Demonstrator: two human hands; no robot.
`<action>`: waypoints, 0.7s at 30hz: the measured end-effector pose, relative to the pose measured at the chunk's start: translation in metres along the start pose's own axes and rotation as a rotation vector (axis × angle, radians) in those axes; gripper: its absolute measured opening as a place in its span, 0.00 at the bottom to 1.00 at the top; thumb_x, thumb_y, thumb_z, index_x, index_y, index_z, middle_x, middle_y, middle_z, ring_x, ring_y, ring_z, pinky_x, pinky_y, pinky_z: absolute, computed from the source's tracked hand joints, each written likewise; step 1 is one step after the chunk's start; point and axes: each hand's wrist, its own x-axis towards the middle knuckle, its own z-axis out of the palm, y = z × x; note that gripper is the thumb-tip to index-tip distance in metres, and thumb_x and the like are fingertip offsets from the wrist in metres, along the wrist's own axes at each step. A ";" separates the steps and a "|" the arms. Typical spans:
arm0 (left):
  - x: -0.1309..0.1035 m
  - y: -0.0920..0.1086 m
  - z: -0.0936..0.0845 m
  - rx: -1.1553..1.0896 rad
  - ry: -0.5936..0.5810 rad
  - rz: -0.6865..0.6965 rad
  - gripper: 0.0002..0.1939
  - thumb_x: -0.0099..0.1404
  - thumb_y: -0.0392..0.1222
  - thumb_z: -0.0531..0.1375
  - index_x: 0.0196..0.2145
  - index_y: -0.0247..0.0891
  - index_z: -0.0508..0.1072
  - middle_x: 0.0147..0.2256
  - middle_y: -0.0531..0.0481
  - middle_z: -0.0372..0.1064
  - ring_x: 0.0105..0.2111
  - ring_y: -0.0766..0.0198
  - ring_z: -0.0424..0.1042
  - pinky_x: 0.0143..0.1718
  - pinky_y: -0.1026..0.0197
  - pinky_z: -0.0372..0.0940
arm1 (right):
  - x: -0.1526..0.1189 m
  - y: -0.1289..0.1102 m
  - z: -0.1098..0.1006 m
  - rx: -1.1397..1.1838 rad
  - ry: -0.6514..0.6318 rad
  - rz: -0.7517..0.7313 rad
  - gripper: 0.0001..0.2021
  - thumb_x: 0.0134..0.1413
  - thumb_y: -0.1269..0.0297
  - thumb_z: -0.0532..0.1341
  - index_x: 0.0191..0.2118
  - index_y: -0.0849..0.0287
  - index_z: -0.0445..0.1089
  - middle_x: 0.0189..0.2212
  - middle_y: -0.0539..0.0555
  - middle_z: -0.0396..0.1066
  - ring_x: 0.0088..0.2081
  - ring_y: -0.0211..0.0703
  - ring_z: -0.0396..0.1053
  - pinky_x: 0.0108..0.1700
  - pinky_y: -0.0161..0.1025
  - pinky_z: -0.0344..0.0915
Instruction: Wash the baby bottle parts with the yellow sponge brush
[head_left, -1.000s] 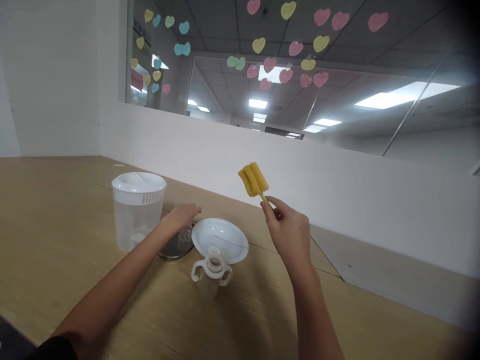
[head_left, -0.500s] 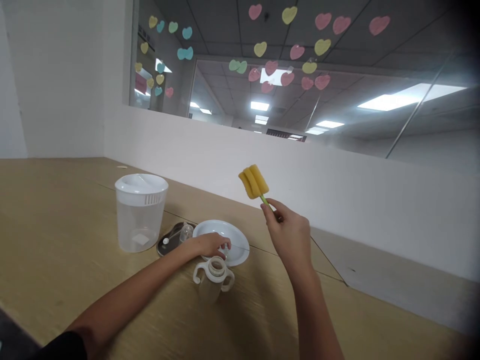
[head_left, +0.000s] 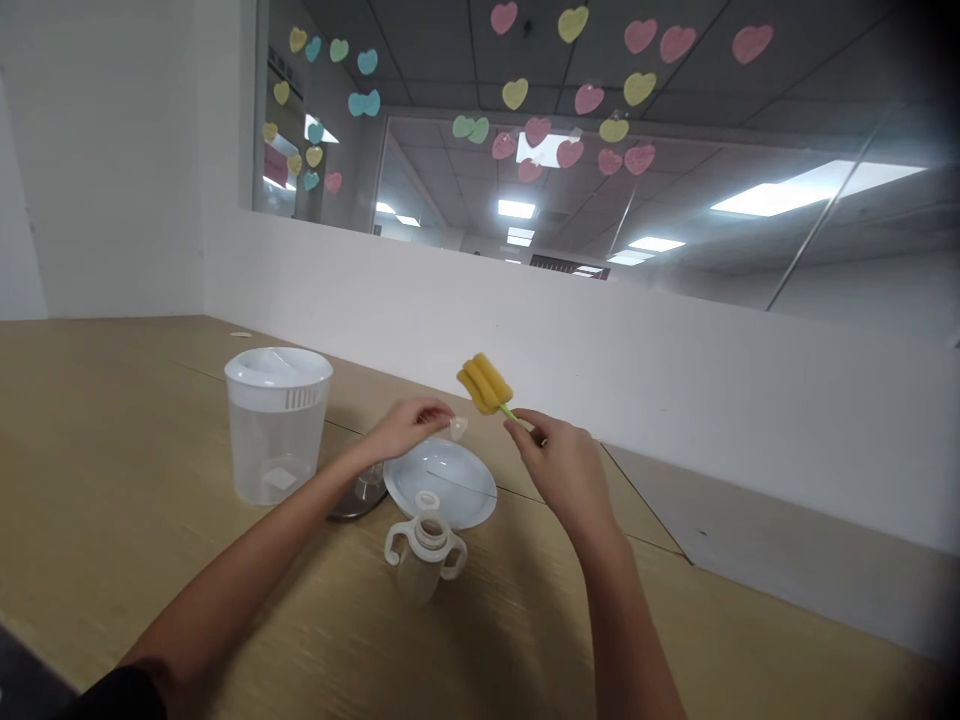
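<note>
Pinched in the fingers of my left hand [head_left: 412, 425] is a small translucent bottle nipple [head_left: 458, 428], held above the far rim of a white bowl [head_left: 469, 485]. My right hand [head_left: 566, 465] grips the green handle of a yellow sponge brush [head_left: 484, 384], its head raised and tilted left, a short way from the nipple. A pale ring [head_left: 427, 500] shows at the bowl's near side. In front of the bowl a baby bottle [head_left: 421, 570] stands upright, uncapped, with two white handles.
On the left stands a clear plastic bucket [head_left: 274, 440] with a white lid. A dark tray [head_left: 352, 508] with a clear cap [head_left: 370, 485] on it is partly hidden behind my left forearm. A white wall [head_left: 360, 300] with a window rises behind the table.
My left hand has come up out of the bowl with the nipple in its fingers. My right hand has moved slightly left and down with the sponge brush.
</note>
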 end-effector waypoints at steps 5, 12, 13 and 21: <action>0.000 0.022 -0.023 -0.257 0.294 -0.032 0.18 0.56 0.51 0.57 0.34 0.31 0.73 0.26 0.49 0.69 0.28 0.66 0.67 0.33 0.65 0.62 | -0.002 -0.009 0.006 0.110 -0.128 -0.052 0.17 0.55 0.57 0.50 0.37 0.57 0.74 0.18 0.50 0.66 0.20 0.36 0.57 0.23 0.32 0.48; -0.002 0.029 -0.024 -0.231 0.514 0.005 0.17 0.56 0.52 0.58 0.27 0.32 0.73 0.21 0.52 0.67 0.24 0.69 0.65 0.30 0.66 0.61 | -0.003 -0.007 0.000 0.153 -0.185 0.000 0.17 0.54 0.56 0.51 0.40 0.57 0.74 0.19 0.50 0.66 0.20 0.35 0.58 0.23 0.32 0.51; -0.002 0.029 -0.023 -0.247 0.520 0.018 0.17 0.56 0.51 0.58 0.28 0.32 0.73 0.22 0.52 0.68 0.25 0.69 0.66 0.31 0.66 0.62 | -0.003 -0.007 0.000 0.161 -0.202 -0.007 0.17 0.54 0.57 0.52 0.40 0.57 0.74 0.19 0.50 0.67 0.20 0.35 0.58 0.23 0.32 0.51; -0.007 0.034 -0.028 -0.169 0.264 0.081 0.16 0.56 0.46 0.60 0.39 0.34 0.74 0.39 0.45 0.73 0.40 0.61 0.70 0.43 0.60 0.64 | 0.001 0.000 0.004 0.371 -0.255 -0.008 0.19 0.54 0.55 0.52 0.43 0.61 0.73 0.16 0.48 0.63 0.19 0.35 0.57 0.24 0.31 0.52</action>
